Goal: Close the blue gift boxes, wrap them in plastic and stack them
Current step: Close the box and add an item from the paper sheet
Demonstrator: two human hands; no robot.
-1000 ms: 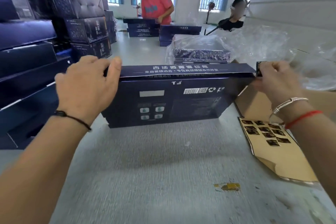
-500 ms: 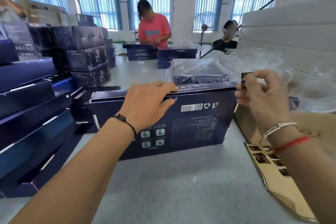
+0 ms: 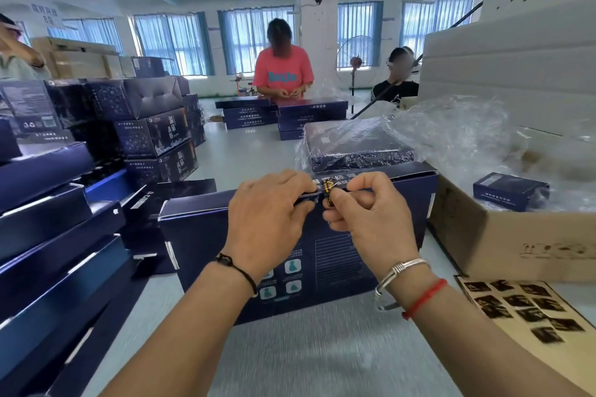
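Table point(image 3: 322, 358) blurred; hands hide box point(image 3: 338, 255) seam, sticker point(image 3: 329, 192).

The blue gift box point(image 3: 338, 255) is standing on its long edge on the grey table, its printed face with white icons and a text block turning toward the camera; its top flap is lying closed along the upper edge; a small black-and-gold sticker point(image 3: 328, 191) is sitting over that top edge at the middle; a second blue box, wrapped in clear plastic point(image 3: 358, 145), is lying flat just behind it; loose crumpled plastic film point(image 3: 458, 135) is billowing to the right of that; more blue gift boxes point(image 3: 48, 235) are lying stacked flat at the left.
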